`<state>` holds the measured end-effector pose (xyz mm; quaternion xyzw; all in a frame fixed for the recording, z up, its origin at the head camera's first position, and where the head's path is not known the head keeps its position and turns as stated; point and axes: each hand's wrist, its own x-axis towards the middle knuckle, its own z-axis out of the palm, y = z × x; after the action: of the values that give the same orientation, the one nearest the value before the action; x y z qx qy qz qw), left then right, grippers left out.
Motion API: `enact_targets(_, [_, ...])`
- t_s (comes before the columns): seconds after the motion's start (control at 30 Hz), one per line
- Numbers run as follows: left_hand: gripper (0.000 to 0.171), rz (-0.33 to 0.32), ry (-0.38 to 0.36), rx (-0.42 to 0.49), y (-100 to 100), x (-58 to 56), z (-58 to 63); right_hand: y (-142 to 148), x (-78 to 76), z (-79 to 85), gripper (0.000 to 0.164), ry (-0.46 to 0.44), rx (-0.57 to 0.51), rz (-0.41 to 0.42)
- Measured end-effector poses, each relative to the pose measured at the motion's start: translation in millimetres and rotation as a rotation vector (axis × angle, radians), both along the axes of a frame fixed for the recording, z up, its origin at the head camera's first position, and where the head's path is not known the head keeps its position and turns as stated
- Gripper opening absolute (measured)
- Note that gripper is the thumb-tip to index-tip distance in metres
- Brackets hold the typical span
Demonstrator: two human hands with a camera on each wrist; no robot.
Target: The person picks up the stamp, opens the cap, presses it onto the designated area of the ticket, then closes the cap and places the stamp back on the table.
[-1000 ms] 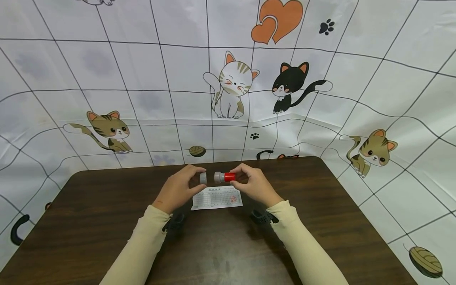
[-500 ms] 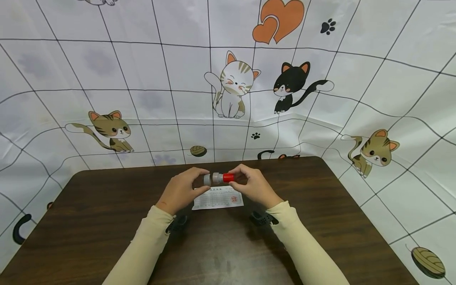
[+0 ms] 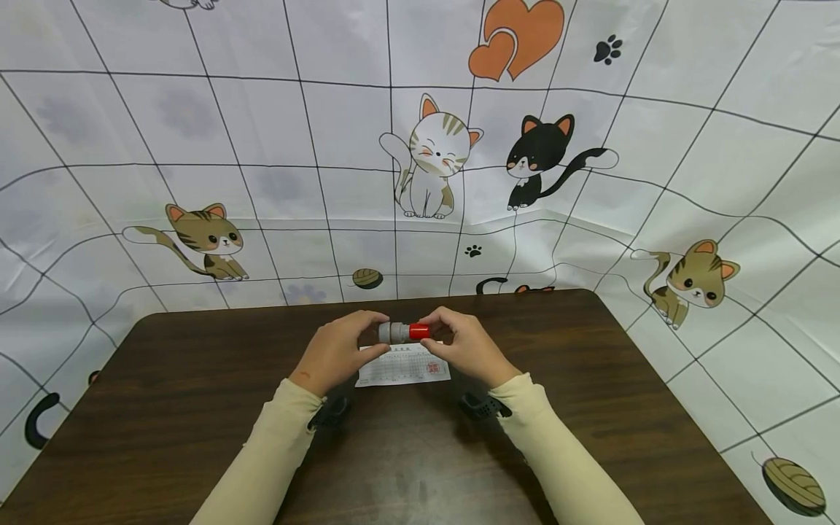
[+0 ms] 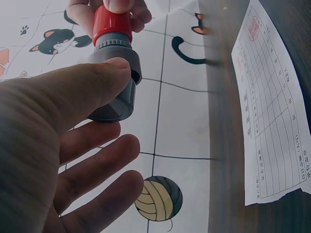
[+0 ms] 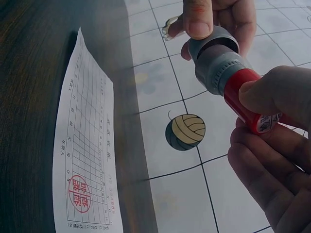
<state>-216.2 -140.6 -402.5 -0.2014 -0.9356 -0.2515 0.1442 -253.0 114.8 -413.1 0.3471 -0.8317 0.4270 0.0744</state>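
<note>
A stamp with a red handle (image 3: 419, 331) and a grey head is held sideways above the table by my right hand (image 3: 469, 346). In the right wrist view, thumb and fingers pinch the stamp's red handle (image 5: 241, 92). My left hand (image 3: 337, 350) pinches a grey cap (image 4: 116, 104) between thumb and fingers. The cap (image 5: 214, 42) meets the stamp's grey head slightly askew, with a dark gap showing at its mouth. Below both hands lies a white printed form (image 3: 402, 370) with a red round stamp mark (image 5: 79, 194) on it.
The brown wooden table (image 3: 394, 467) ends just beyond the hands. Behind it hangs a white gridded sheet (image 3: 295, 182) printed with cartoon cats. Dark straps sit at both wrists.
My left hand has moved right with the cap, while the stamp in my right hand has shifted slightly left. The gap between cap and stamp has closed to contact.
</note>
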Motion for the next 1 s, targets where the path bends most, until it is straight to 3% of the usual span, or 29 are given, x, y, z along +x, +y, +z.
enact_targets(1.0, [0.045,-0.044,-0.042,0.034,2.3,2.3,0.2,0.7,3.3,2.6,0.026,-0.016,-0.022,0.048])
